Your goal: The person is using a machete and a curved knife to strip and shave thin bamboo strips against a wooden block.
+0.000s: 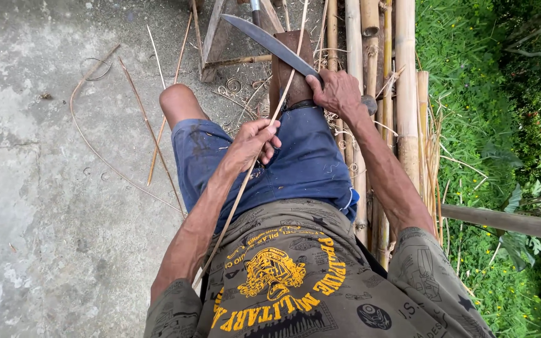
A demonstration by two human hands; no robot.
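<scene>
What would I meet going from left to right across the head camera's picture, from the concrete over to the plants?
Concrete floor → loose curved bamboo strip → left hand pinching a thin bamboo strip → right hand gripping a long knife → stack of bamboo poles → grass and flowering plants.

Here's an olive-drab T-shirt [308, 275], short sleeves, dark line drawings all over it, a yellow-orange tiger emblem ringed by lettering on the chest, and faded, scuffed blue shorts [295, 159] below

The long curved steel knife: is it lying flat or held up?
Held up: the right hand grips the long curved steel knife, blade angled above the knee.
</scene>
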